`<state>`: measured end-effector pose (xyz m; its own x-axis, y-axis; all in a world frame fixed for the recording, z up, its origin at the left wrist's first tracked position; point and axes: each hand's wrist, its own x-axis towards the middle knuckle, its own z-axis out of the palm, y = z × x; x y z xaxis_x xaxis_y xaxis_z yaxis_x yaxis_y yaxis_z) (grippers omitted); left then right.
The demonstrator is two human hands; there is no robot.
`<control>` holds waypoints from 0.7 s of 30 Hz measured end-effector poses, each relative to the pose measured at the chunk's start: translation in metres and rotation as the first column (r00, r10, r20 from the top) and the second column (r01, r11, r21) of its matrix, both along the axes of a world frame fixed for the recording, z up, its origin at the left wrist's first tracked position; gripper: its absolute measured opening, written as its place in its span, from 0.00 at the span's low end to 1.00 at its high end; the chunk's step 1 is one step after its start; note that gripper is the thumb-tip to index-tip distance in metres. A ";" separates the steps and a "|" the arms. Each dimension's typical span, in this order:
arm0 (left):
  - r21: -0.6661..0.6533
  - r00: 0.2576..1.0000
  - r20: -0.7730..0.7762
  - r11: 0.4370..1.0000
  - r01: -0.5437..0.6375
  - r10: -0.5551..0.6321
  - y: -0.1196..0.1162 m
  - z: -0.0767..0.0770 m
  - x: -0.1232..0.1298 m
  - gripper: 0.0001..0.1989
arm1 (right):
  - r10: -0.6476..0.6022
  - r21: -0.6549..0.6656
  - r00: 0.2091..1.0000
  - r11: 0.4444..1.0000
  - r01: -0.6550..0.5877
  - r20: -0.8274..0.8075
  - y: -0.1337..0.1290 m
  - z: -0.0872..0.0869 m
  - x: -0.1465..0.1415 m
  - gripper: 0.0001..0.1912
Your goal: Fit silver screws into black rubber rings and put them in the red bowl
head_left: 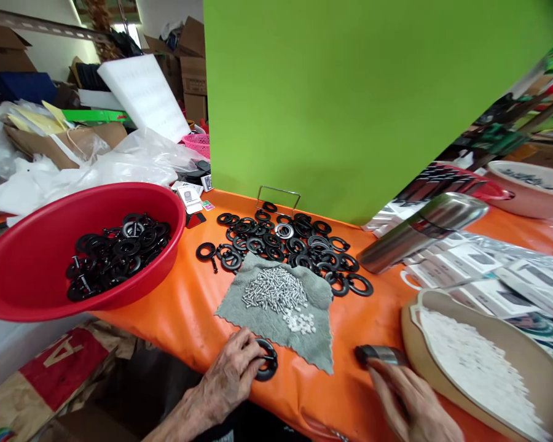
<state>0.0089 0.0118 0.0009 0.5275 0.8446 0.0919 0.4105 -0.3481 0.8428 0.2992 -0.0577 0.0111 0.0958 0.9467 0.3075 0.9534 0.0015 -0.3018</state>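
Observation:
My left hand [233, 374] is at the table's front edge, its fingers closed on a black ring [268, 368] that has a short black bar across it. Off to the right, my right hand [412, 402] is wrapped round a dark cylindrical tool [383, 355] with a black end; motion blur hides its exact kind. Between and beyond the hands lies a grey-green cloth [320, 334]. On it sit a heap of small silver screws [276, 291] and a few small white pieces [299, 322]. Many more black rings [297, 245] are spread behind the cloth.
A red basin [133, 301] with black ring parts stands at left. At right are a beige tub [410, 331] of white pieces, a leaning steel flask [424, 230] and white boxes [474, 264]. A green panel [350, 104] rises behind the orange tabletop [175, 313].

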 end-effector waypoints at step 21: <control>-0.055 0.981 0.129 0.988 -0.142 0.148 -0.007 0.001 0.003 0.06 | -0.121 -0.181 0.988 0.974 0.137 0.095 0.132 -0.025 -0.053 0.04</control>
